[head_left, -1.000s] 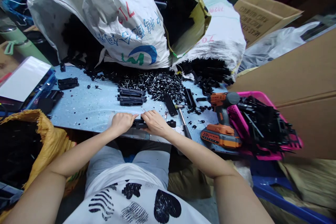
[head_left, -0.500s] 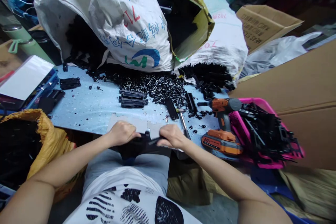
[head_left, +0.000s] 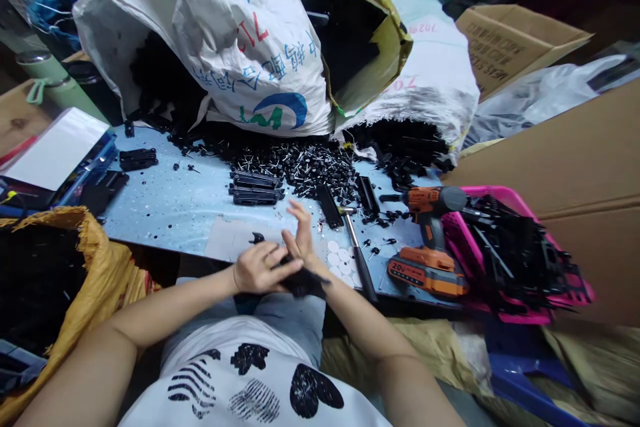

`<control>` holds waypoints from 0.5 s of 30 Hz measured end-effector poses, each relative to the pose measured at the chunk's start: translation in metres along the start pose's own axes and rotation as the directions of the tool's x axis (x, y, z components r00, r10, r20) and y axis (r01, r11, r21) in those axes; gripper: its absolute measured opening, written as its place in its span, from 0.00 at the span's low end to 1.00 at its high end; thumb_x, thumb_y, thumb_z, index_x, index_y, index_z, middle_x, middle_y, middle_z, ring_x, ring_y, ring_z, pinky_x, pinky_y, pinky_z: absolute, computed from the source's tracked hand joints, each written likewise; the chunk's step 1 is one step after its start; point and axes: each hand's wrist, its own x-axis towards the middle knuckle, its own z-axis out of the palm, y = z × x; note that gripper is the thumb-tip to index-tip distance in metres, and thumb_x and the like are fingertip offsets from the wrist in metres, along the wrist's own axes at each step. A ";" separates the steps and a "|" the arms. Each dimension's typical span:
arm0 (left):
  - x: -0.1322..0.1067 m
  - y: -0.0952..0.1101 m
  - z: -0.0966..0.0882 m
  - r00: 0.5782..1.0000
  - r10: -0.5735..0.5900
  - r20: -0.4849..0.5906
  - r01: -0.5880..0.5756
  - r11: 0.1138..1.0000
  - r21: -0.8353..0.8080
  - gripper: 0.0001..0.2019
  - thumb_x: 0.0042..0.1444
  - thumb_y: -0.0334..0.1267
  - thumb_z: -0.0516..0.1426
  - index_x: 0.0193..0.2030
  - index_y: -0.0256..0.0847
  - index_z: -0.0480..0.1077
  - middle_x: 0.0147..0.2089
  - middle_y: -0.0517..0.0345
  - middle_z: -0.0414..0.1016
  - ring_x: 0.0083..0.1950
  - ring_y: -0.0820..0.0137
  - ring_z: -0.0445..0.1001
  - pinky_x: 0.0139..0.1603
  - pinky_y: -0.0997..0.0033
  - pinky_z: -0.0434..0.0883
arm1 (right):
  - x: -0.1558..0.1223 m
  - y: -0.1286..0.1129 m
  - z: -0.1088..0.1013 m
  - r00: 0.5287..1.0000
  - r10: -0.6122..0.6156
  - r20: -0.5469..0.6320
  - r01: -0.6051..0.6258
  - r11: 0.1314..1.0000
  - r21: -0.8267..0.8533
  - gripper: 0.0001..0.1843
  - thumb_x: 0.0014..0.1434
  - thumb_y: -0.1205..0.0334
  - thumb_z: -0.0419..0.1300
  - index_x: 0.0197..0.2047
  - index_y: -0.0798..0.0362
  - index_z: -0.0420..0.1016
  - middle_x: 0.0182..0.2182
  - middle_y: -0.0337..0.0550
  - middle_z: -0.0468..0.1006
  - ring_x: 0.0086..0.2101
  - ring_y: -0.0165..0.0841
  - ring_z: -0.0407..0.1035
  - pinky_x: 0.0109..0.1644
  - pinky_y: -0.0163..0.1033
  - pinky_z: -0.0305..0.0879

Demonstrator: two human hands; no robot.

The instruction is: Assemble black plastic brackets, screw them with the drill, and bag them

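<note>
My left hand is closed around a dark black plastic part, partly hidden by its fingers and blurred. The part slants across my right wrist, and a small hooked end sticks out above the left hand. Just beside it, my right hand has its fingers spread and raised, touching or nearly touching the left fingers. Both hands are over the front table edge, near a pale flat board. To their right lie several white round discs and a hammer with a black handle.
Stacked black plastic parts lie before a heap of black pieces with metal pins. Behind stand large white sacks. An orange cordless drill and a pink basket are at right, a yellow sack at left.
My hands have come together over the table edge. The right hand has opened and lifted, while the left has moved right with the black part. The white discs are now uncovered.
</note>
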 end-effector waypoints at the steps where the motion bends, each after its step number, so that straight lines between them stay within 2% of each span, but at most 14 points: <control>1: 0.001 -0.015 0.006 0.997 -0.023 0.077 0.019 0.999 0.050 0.26 0.60 0.59 0.45 0.56 0.47 0.67 0.47 0.48 0.73 0.50 0.61 0.70 0.49 0.58 0.68 | 0.011 0.023 -0.010 1.000 0.022 -0.013 -0.024 0.990 -0.138 0.23 0.61 0.49 0.47 0.57 0.51 0.57 0.55 0.55 0.61 0.56 0.46 0.55 0.56 0.55 0.53; 3: 0.003 -0.046 0.013 0.972 -0.112 0.208 0.086 0.988 0.128 0.20 0.61 0.51 0.50 0.56 0.45 0.67 0.48 0.46 0.72 0.51 0.61 0.69 0.51 0.56 0.66 | 0.028 0.071 -0.034 0.982 0.158 -0.104 -0.186 0.912 -0.366 0.23 0.61 0.50 0.49 0.54 0.55 0.62 0.55 0.59 0.62 0.55 0.49 0.54 0.55 0.57 0.51; 4: 0.004 -0.060 0.015 0.954 -0.170 0.246 0.132 0.978 0.164 0.18 0.61 0.46 0.51 0.55 0.45 0.67 0.48 0.46 0.72 0.51 0.60 0.69 0.51 0.54 0.65 | 0.033 0.092 -0.045 0.962 0.234 -0.143 -0.273 0.862 -0.426 0.22 0.60 0.49 0.50 0.50 0.56 0.65 0.52 0.61 0.64 0.53 0.50 0.55 0.53 0.58 0.52; 6: 0.008 -0.084 0.016 0.917 -0.299 0.263 0.237 0.941 0.241 0.16 0.61 0.41 0.52 0.55 0.44 0.67 0.49 0.44 0.72 0.53 0.58 0.67 0.50 0.53 0.63 | 0.037 0.124 -0.060 0.937 0.328 -0.122 -0.345 0.812 -0.471 0.20 0.57 0.48 0.53 0.41 0.57 0.69 0.46 0.61 0.69 0.49 0.50 0.59 0.50 0.56 0.56; 8: 0.012 -0.104 0.013 0.892 -0.387 0.233 0.315 0.903 0.292 0.18 0.60 0.41 0.53 0.57 0.44 0.66 0.52 0.44 0.70 0.56 0.56 0.64 0.52 0.51 0.60 | 0.037 0.136 -0.065 0.929 0.368 -0.041 -0.349 0.831 -0.434 0.17 0.53 0.49 0.57 0.35 0.56 0.68 0.42 0.58 0.71 0.45 0.47 0.62 0.47 0.51 0.59; 10: 0.012 -0.127 0.003 0.872 -0.466 0.152 0.404 0.858 0.317 0.21 0.60 0.44 0.53 0.60 0.43 0.62 0.57 0.45 0.67 0.60 0.55 0.60 0.57 0.50 0.56 | 0.036 0.128 -0.063 0.926 0.375 0.045 -0.341 0.882 -0.326 0.16 0.51 0.50 0.59 0.35 0.54 0.66 0.40 0.54 0.73 0.41 0.43 0.66 0.44 0.47 0.61; 11: 0.009 -0.141 -0.005 0.842 -0.533 0.082 0.482 0.813 0.326 0.23 0.61 0.45 0.52 0.61 0.42 0.61 0.59 0.45 0.65 0.61 0.55 0.59 0.58 0.51 0.55 | 0.035 0.117 -0.060 0.927 0.368 0.080 -0.338 0.907 -0.252 0.17 0.50 0.50 0.59 0.36 0.54 0.66 0.39 0.52 0.73 0.39 0.42 0.67 0.42 0.45 0.63; 12: 0.005 -0.158 -0.015 0.783 -0.621 -0.011 0.589 0.736 0.334 0.23 0.61 0.45 0.51 0.62 0.40 0.59 0.60 0.44 0.64 0.61 0.55 0.58 0.59 0.52 0.55 | 0.034 0.104 -0.055 0.930 0.350 0.113 -0.330 0.930 -0.165 0.19 0.50 0.50 0.60 0.40 0.54 0.65 0.39 0.51 0.74 0.38 0.40 0.68 0.42 0.44 0.63; 13: -0.001 -0.177 -0.027 0.674 -0.728 -0.128 0.721 0.609 0.332 0.23 0.62 0.44 0.49 0.61 0.37 0.58 0.60 0.43 0.63 0.61 0.55 0.58 0.58 0.53 0.56 | 0.033 0.089 -0.049 0.935 0.322 0.147 -0.315 0.947 -0.068 0.22 0.50 0.51 0.60 0.44 0.54 0.63 0.40 0.50 0.74 0.39 0.40 0.69 0.43 0.44 0.64; 15: -0.020 -0.216 -0.054 0.398 -0.865 -0.307 0.903 0.309 0.300 0.19 0.64 0.38 0.46 0.58 0.28 0.60 0.60 0.40 0.62 0.61 0.54 0.57 0.57 0.53 0.58 | 0.028 0.057 -0.033 0.941 0.249 0.228 -0.286 0.947 0.145 0.30 0.51 0.51 0.62 0.53 0.52 0.58 0.44 0.51 0.73 0.43 0.40 0.69 0.46 0.45 0.65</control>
